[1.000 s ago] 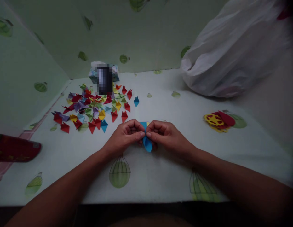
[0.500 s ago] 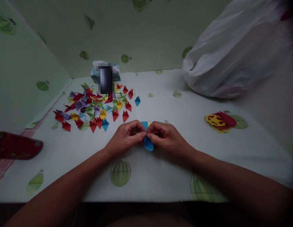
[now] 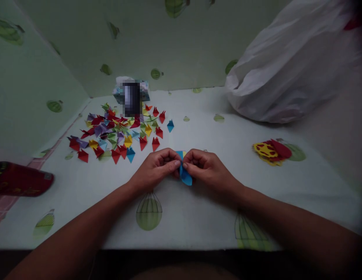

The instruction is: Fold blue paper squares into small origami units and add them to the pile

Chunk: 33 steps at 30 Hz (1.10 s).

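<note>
A small blue piece of folded paper is pinched between my two hands above the middle of the table. My left hand grips its left side with thumb and forefinger, and my right hand pinches it from the right. The lower end of the paper hangs down as a curved flap; its upper part is hidden by my fingers. Just behind my fingertips lies a stack of blue and yellow paper, partly covered by the hands. Several folded paper cranes in many colours lie spread beyond my left hand.
A tissue box stands at the back, with a pixelated dark object before it. A large white plastic bag fills the back right. Red and yellow cut-outs lie at right, a dark red packet at far left.
The lower flap of the blue paper has swung slightly to the right and shows more of its length. Both hands keep their pinch, the fingers shifting only a little.
</note>
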Each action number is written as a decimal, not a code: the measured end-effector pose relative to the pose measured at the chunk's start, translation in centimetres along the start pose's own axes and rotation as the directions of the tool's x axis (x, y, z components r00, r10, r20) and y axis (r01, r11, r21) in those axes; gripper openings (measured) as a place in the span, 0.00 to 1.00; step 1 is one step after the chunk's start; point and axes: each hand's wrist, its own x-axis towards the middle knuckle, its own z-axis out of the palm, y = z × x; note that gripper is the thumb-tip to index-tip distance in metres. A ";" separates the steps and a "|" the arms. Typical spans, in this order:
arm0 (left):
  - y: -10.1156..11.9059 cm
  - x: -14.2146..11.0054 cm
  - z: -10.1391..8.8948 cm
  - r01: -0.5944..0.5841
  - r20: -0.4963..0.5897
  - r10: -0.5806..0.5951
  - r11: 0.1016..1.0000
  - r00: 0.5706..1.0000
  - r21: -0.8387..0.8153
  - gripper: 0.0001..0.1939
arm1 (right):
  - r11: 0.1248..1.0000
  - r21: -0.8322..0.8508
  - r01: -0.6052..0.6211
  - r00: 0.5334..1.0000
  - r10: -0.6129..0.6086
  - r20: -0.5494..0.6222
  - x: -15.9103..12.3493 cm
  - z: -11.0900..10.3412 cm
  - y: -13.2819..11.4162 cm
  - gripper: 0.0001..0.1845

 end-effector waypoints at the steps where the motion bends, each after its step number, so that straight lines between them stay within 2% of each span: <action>1: 0.0 0.0 0.0 0.006 0.004 -0.006 1.000 1.000 -0.006 0.07 | 1.000 -0.001 0.000 1.000 0.000 0.000 0.0 0.0 0.0 0.10; 11: 0.2 0.0 0.2 0.015 -0.022 -0.014 0.998 1.000 0.057 0.07 | 0.994 -0.094 0.058 0.998 -0.059 -0.013 0.0 0.2 0.3 0.09; 14: 0.2 -0.1 0.2 0.008 -0.036 -0.003 0.990 0.999 0.143 0.07 | 0.988 -0.131 0.083 0.996 -0.085 -0.014 0.0 0.3 0.3 0.08; 19: 0.0 -0.1 0.2 -0.050 -0.070 0.079 0.936 0.994 0.347 0.06 | 0.983 -0.148 0.111 0.994 -0.113 -0.007 0.0 0.4 0.4 0.08; 22: 0.0 -0.2 0.4 -0.096 -0.095 0.154 0.889 0.983 0.447 0.05 | 0.993 -0.088 0.080 0.997 -0.080 0.009 0.0 0.3 0.3 0.08; 25: 0.0 -0.3 0.6 -0.136 -0.114 0.223 0.851 0.968 0.506 0.04 | 0.999 0.035 -0.009 0.999 0.007 0.053 0.0 0.2 0.2 0.08; 28: -0.1 -0.4 0.7 -0.166 -0.121 0.270 0.828 0.955 0.535 0.04 | 0.990 0.111 -0.090 0.993 0.080 0.088 0.1 0.1 0.2 0.09; 33: -0.4 -0.4 0.7 -0.178 -0.147 0.308 0.811 0.940 0.557 0.03 | 0.975 0.179 -0.131 0.988 0.112 0.109 0.2 0.1 0.4 0.10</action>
